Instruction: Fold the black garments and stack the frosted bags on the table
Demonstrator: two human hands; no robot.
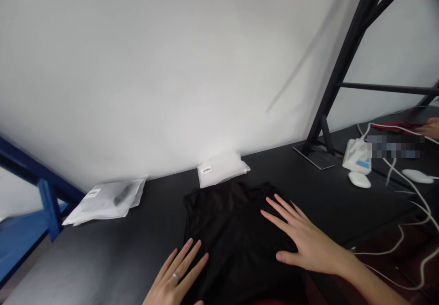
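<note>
At the far left, beyond a blue metal frame (50,204), two or more frosted plastic bags (106,203) with a label lie overlapped on the black table (151,225). Nearer the person, the left hand (167,287), a ring on one finger, lies with its fingers straight and slightly apart, the tips at the left edge of a black garment (233,245). The step in hand, I'd judge, is smoothing that garment flat, and the next move calls for light, even pressure outward so the thin-looking cloth doesn't bunch. It lies spread on the table between the two hands, dull and dark, with faint creases and an uneven far edge; I can't tell what kind of garment it is. Just behind it sits another frosted bag (222,168), against the wall. On its right side the right hand (303,238) rests palm down, fingers fanned and thumb held well out, pinching nothing. Farther right come a phone (313,156), a white box (356,155), a white mouse (359,179) and, at the edge, another person's hand (431,128).
</note>
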